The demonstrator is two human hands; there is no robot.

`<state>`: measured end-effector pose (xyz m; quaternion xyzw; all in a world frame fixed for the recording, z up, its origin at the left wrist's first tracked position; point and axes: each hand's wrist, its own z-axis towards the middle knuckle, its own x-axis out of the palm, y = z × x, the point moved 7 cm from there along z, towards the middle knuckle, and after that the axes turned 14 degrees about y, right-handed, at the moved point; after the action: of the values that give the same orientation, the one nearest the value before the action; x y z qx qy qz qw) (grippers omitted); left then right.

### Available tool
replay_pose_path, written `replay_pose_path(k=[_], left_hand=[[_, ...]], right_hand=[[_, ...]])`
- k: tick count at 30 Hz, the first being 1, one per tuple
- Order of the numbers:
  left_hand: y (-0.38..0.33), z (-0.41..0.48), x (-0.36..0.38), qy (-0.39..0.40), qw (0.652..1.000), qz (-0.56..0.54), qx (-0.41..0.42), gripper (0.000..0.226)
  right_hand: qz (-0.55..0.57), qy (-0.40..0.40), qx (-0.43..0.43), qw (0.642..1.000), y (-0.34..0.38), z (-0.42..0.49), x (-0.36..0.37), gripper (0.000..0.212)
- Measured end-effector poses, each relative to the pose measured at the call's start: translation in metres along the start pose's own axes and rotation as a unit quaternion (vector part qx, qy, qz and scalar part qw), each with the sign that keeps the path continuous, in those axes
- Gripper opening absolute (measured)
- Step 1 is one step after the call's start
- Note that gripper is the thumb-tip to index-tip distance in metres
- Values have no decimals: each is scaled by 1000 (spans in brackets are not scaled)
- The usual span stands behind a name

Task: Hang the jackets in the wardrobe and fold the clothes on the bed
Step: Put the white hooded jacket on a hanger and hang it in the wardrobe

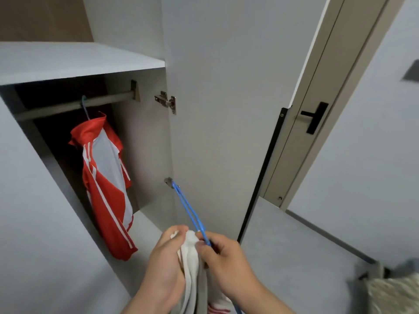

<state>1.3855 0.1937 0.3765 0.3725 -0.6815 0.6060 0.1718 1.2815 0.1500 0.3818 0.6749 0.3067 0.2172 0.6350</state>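
A red and white jacket hangs on a blue hanger from the rail inside the open wardrobe. In front of the wardrobe, my left hand grips the bunched white fabric of a second jacket, which has red stripes low down. My right hand pinches a blue hanger at the top of this garment. The hanger's far end points up toward the lower door hinge.
The wardrobe door stands open to the right, with an upper hinge. A shelf lies above the rail. A room door with a black handle is at the right. A patterned cushion shows at the bottom right.
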Motion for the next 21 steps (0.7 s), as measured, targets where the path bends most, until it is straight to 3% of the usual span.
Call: replay_pose_path(k=[7, 21], left_hand=[[43, -16, 24, 28, 999, -37, -21, 32], [104, -65, 138, 159, 985, 50, -46, 34]], right_hand=[[-69, -50, 9, 996, -5, -52, -21, 40], [8, -101, -48, 994, 12, -151, -118, 8]])
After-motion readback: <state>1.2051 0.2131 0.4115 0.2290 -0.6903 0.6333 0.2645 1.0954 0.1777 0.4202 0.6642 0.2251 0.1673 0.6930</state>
